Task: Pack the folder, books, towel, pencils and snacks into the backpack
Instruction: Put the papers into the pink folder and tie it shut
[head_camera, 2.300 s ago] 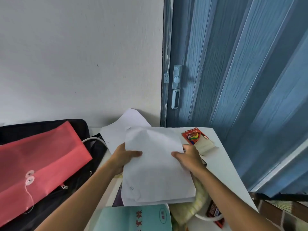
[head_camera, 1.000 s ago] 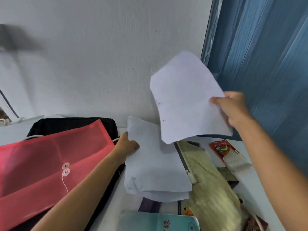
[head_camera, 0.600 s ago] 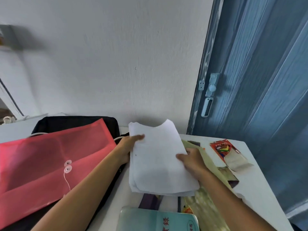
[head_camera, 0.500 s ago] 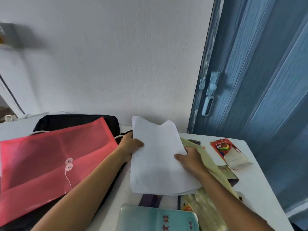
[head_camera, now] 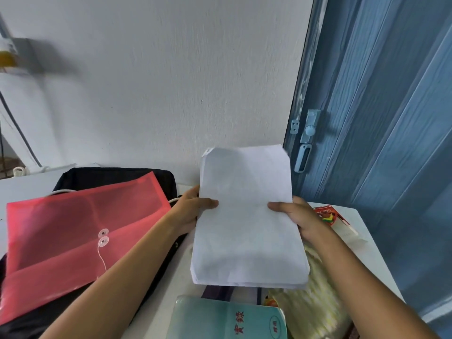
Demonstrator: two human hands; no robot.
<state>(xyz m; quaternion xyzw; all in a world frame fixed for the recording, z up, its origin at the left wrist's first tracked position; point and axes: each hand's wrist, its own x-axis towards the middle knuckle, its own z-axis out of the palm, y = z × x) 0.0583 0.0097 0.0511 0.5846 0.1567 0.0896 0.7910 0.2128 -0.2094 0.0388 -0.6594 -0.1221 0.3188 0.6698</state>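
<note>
A stack of white paper sheets point(head_camera: 247, 216) is raised nearly upright above the table. My left hand point(head_camera: 193, 209) grips its left edge and my right hand point(head_camera: 296, 216) grips its right edge, thumbs on the front. To the left, a red string-tie folder point(head_camera: 73, 236) lies on the black backpack point(head_camera: 112, 177). A pale green book point(head_camera: 227, 319) lies at the bottom. A yellow-white towel point(head_camera: 315, 297) lies under the papers on the right. The red pencil box point(head_camera: 330, 216) sits behind my right hand.
The white table point(head_camera: 364, 263) ends at the right near a blue folding door point(head_camera: 381, 118). A white wall stands behind the table. A dark book edge point(head_camera: 215, 291) and a colourful snack pack point(head_camera: 271, 296) peek out below the papers.
My right hand laid a loose sheet back onto the stack. Both hands then squared the sheets and lifted the stack from flat to nearly upright.
</note>
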